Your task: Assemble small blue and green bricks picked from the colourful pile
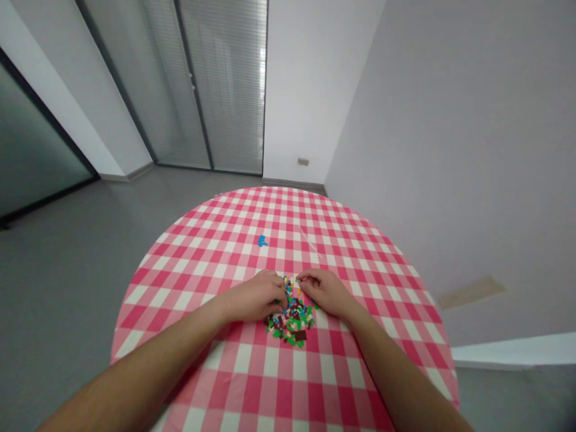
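Pile of small coloured pieces (pixel 294 324) lay lower centre of frame, between the hands, longer top to bottom than across. Left hand (pixel 261 296) was nearer: bent fingers over the pile's left edge, seemingly touching. Right hand (pixel 326 292) sat at its upper right, fingertips curled in near the narrow top end. Hands apart from each other, small gap between. Couldn't tell if either gripped a piece; too small. Blue pieces (pixel 262 240) lay well apart, above the left hand in frame, on the checked tablecloth (pixel 265 393).
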`<state>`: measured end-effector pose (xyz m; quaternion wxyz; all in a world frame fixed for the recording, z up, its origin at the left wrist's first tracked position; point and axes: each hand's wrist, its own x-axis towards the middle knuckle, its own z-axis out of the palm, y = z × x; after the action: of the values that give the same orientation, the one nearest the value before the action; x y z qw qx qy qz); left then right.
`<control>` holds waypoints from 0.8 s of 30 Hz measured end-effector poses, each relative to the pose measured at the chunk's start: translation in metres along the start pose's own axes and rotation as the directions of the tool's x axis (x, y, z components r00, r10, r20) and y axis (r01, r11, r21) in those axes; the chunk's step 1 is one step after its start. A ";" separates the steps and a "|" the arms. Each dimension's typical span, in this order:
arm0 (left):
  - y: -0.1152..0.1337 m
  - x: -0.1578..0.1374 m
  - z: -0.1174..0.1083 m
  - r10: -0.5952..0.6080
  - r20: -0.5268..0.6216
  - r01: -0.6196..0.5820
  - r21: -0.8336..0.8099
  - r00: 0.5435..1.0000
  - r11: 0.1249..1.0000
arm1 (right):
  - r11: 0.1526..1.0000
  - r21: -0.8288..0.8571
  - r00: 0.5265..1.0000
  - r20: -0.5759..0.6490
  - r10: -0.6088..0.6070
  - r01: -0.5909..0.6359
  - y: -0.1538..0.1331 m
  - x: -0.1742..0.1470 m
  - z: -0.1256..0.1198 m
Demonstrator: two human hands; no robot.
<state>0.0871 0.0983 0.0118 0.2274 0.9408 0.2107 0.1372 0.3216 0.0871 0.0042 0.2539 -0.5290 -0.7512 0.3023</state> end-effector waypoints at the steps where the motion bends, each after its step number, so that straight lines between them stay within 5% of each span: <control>1: -0.001 -0.001 -0.003 -0.012 -0.014 0.011 -0.028 1.000 1.000 | 1.000 0.001 1.000 0.001 -0.002 0.002 0.000 0.000 0.000; 6: -0.021 -0.009 -0.023 -0.197 -0.215 0.174 -0.119 0.957 0.978 | 1.000 -0.011 1.000 0.003 -0.001 0.001 0.000 0.000 -0.001; 13: -0.085 -0.019 -0.025 -0.502 -0.503 0.549 -0.066 0.703 0.834 | 1.000 -0.009 1.000 0.009 -0.003 0.003 0.002 0.000 -0.001; 24: -0.089 -0.015 -0.019 -0.564 -0.524 0.650 -0.026 0.638 0.759 | 1.000 0.002 1.000 0.015 0.005 -0.005 0.002 -0.001 -0.001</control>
<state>0.0378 0.1703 -0.0180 0.1185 0.7599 0.5774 0.2742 0.3240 0.0869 0.0032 0.2481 -0.5281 -0.7515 0.3078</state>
